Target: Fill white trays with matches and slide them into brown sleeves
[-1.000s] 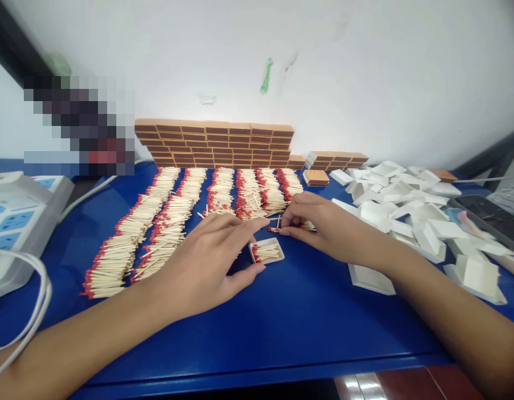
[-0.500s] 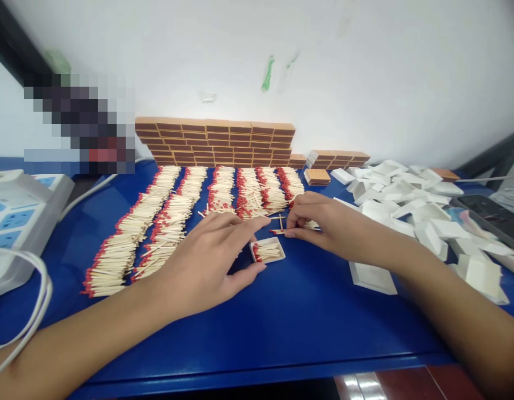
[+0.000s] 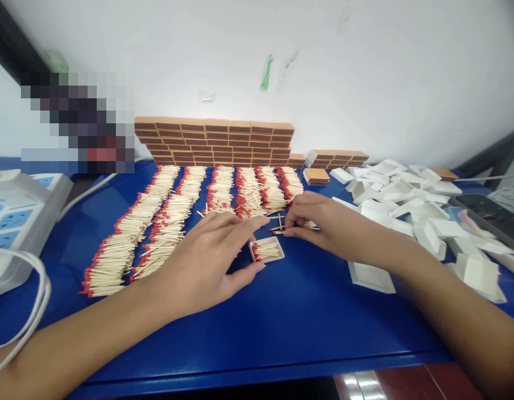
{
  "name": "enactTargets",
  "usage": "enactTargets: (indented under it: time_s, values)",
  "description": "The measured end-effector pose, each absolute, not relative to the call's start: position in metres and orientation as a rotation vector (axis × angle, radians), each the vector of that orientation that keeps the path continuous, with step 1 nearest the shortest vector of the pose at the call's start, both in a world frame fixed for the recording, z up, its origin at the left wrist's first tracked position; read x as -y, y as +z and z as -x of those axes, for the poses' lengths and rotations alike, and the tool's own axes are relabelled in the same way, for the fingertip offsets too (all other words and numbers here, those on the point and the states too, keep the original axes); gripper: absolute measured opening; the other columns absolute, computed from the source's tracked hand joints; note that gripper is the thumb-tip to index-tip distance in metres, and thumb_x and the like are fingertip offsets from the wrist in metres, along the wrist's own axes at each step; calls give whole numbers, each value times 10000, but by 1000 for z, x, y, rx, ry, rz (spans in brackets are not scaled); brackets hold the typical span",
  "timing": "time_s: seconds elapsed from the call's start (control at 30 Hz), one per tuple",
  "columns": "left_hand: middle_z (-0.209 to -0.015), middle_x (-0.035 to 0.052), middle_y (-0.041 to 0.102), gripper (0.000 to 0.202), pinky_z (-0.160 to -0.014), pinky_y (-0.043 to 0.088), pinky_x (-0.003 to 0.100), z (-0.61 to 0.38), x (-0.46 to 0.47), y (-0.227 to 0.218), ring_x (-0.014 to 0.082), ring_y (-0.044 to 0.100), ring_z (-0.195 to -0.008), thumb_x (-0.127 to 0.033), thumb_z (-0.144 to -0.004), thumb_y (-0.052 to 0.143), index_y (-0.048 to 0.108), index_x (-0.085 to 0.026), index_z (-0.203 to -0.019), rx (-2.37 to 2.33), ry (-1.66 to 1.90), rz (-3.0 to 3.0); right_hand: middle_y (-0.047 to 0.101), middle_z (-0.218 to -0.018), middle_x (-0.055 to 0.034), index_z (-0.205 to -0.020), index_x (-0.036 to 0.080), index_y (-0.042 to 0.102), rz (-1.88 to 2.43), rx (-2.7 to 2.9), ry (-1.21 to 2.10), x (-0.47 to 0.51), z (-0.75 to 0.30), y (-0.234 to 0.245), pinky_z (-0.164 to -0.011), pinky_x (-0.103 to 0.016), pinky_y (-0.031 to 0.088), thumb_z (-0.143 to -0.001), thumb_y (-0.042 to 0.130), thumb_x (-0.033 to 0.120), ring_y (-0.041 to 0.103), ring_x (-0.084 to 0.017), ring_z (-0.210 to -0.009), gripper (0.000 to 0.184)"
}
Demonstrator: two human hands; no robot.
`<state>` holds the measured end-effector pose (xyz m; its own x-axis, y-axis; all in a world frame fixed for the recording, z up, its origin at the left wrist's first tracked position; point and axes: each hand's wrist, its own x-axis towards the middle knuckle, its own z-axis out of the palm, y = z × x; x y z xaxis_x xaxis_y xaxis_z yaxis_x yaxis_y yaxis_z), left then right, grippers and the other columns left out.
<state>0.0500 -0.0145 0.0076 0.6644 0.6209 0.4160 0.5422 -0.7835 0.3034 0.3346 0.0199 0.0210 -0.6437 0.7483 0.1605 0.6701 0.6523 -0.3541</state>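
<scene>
A small white tray holding several red-tipped matches lies on the blue table. My left hand rests beside it, thumb and fingers spread around the tray's left edge, steadying it. Just beyond the tray, my right hand pinches a few loose matches at the near end of the match rows. Long rows of matches run back across the table toward a wall of stacked brown matchboxes.
A heap of empty white trays covers the right side, one lone tray lying under my right forearm. A phone lies at far right. A white power strip with cables sits at left.
My right hand's fingers have shifted slightly over the loose matches. The left hand and the tray have stayed put.
</scene>
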Motion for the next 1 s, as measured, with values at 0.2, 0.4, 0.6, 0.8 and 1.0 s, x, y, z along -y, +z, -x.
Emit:
enactTargets:
  time_s: [0.2,0.4,0.6,0.8,1.0]
  values:
    - [-1116,64,753,563,-1069,541,459,-50,14,7,265,670,-1143,-323,-993,720,509,-215,-1504,-968,754,-2731,660,-963,-70,-928,224,694,1114,2572,374,-14,-333,24,-780,-370,489,-1043,637,302,606,-239,-903,151]
    - [-1124,66,754,561,-1051,554,462,-50,15,8,267,676,-1135,-337,-999,708,496,-231,-1508,-965,753,-2737,664,-976,-88,-933,215,701,1130,2596,337,-15,-332,24,-764,-378,500,-1017,656,271,621,-254,-916,111]
    - [-1121,68,754,561,-1055,554,466,-50,14,7,268,680,-1133,-339,-1006,698,489,-233,-1516,-970,756,-2732,670,-956,-85,-895,221,681,1130,2592,344,-14,-334,26,-778,-393,502,-1036,621,276,624,-257,-904,163]
    - [-1136,63,752,566,-1070,545,462,-50,14,7,264,673,-1144,-325,-993,715,498,-235,-1508,-953,764,-2723,670,-993,-85,-948,232,678,1096,2524,318,1,-324,36,-763,-381,499,-1050,626,310,623,-258,-928,139]
    - [-1148,72,749,548,-1062,546,470,-50,13,7,272,676,-1141,-332,-1001,702,504,-230,-1502,-962,734,-2728,684,-1007,-85,-993,221,688,1031,2552,345,12,-305,32,-817,-393,508,-1060,624,278,629,-253,-960,109]
